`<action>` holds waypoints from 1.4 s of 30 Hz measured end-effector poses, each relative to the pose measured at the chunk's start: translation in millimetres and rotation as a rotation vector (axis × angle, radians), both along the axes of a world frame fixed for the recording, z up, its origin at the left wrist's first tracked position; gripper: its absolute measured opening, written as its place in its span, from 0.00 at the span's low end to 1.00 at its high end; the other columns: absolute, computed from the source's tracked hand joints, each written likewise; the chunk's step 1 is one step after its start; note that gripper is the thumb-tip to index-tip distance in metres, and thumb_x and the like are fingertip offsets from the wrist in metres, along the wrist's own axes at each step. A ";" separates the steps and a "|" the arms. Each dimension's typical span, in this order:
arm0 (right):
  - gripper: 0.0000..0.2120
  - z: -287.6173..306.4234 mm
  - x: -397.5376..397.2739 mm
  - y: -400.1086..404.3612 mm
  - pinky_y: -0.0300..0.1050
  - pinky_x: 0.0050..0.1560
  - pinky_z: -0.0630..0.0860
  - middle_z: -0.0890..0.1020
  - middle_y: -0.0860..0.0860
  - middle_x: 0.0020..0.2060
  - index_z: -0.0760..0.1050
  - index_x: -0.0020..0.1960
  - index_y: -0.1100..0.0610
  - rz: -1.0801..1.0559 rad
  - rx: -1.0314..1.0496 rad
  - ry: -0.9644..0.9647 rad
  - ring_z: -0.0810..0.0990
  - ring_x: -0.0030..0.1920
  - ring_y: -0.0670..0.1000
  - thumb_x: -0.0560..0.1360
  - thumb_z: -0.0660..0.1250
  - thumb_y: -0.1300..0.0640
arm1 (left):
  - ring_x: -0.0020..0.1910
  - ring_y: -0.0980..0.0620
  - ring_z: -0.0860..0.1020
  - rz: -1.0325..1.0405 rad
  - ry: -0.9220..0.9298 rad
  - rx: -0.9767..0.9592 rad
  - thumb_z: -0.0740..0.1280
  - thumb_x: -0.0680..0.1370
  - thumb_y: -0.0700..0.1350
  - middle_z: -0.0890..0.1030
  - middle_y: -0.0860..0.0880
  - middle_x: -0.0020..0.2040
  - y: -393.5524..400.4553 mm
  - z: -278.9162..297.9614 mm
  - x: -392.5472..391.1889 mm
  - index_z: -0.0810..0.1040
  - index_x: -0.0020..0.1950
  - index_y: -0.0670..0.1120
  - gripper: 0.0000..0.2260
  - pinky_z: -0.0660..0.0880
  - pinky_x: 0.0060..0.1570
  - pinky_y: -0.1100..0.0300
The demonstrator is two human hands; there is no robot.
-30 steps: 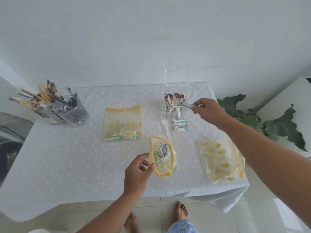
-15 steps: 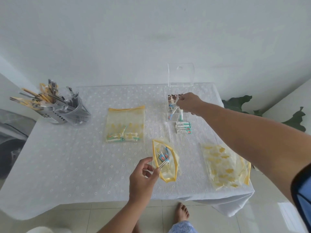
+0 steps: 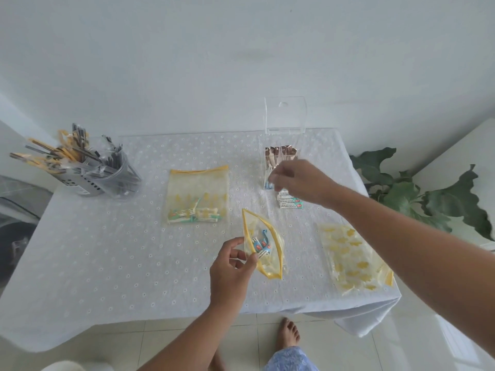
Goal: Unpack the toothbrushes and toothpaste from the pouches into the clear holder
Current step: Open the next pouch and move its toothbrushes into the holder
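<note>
The clear holder (image 3: pixel 290 156) stands at the back right of the table with its lid (image 3: pixel 285 116) raised; brown-wrapped toothbrushes and a blue-capped tube stand inside it. My right hand (image 3: pixel 300 180) hovers just in front of the holder with loosely curled fingers, and I see nothing between them. My left hand (image 3: pixel 233 266) pinches the yellow rim of an open pouch (image 3: pixel 270 266), which holds small blue toothpaste tubes (image 3: pixel 261 245). A shut pouch (image 3: pixel 198 188) at centre holds several packed items at its bottom.
A flat pouch (image 3: pixel 353 258) lies near the table's right front corner. Small toothpaste boxes (image 3: pixel 290 203) sit in front of the holder. A grey cup of wrapped utensils (image 3: pixel 107 180) stands at back left. A leafy plant (image 3: pixel 428 199) is beside the table.
My right hand carried a blue tube to the holder, reached into it, and has drawn back slightly without it. My left hand keeps pinching the open pouch.
</note>
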State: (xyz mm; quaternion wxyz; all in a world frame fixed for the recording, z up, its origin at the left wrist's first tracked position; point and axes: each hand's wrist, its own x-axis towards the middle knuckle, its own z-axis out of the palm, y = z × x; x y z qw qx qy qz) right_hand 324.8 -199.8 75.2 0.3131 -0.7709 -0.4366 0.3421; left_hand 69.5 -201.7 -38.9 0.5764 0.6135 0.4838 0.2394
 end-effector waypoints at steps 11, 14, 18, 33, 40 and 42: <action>0.13 -101.0 -90.1 -22.7 0.42 0.35 0.80 0.85 0.50 0.48 0.82 0.58 0.54 0.267 -0.483 -0.235 0.87 0.41 0.51 0.78 0.64 0.65 | 0.36 0.56 0.80 0.024 0.070 -0.039 0.78 0.73 0.46 0.84 0.52 0.39 -13.3 -8.1 1.6 0.81 0.49 0.55 0.09 0.76 0.35 0.65; 0.15 -116.7 -93.0 -24.5 0.47 0.48 0.78 0.81 0.50 0.58 0.80 0.62 0.48 0.369 -0.503 -0.430 0.82 0.57 0.56 0.78 0.67 0.61 | 0.34 0.57 0.79 0.001 0.104 -0.025 0.78 0.73 0.48 0.83 0.51 0.38 -11.9 -11.0 -1.4 0.81 0.49 0.54 0.09 0.75 0.33 0.67; 0.13 -124.7 -95.1 -18.3 0.49 0.50 0.78 0.80 0.51 0.57 0.79 0.62 0.51 0.371 -0.567 -0.541 0.82 0.58 0.58 0.77 0.70 0.56 | 0.30 0.60 0.75 -0.017 0.140 -0.018 0.78 0.74 0.47 0.81 0.52 0.34 -9.5 -15.3 -5.8 0.81 0.47 0.52 0.07 0.71 0.31 0.68; 0.08 -142.1 -90.0 -22.5 0.46 0.43 0.72 0.77 0.51 0.42 0.75 0.45 0.55 0.256 -0.500 -0.282 0.78 0.45 0.55 0.82 0.62 0.56 | 0.33 0.58 0.78 0.007 0.235 -0.055 0.76 0.75 0.47 0.83 0.51 0.37 -9.9 -18.6 -13.0 0.81 0.48 0.52 0.05 0.73 0.30 0.69; 0.11 -129.9 -73.3 -48.6 0.48 0.61 0.74 0.83 0.51 0.57 0.82 0.62 0.54 0.459 -0.248 -0.238 0.78 0.58 0.52 0.82 0.69 0.53 | 0.39 0.55 0.81 0.091 0.275 -0.111 0.74 0.76 0.49 0.84 0.53 0.40 -3.0 -15.1 -13.9 0.82 0.48 0.50 0.05 0.74 0.34 0.64; 0.11 -124.2 -69.6 -53.7 0.49 0.60 0.75 0.83 0.49 0.59 0.81 0.64 0.51 0.517 -0.188 -0.282 0.79 0.59 0.52 0.82 0.68 0.52 | 0.39 0.54 0.81 0.104 0.276 -0.116 0.73 0.77 0.50 0.84 0.52 0.39 -3.5 -16.5 -13.9 0.82 0.47 0.49 0.05 0.73 0.35 0.62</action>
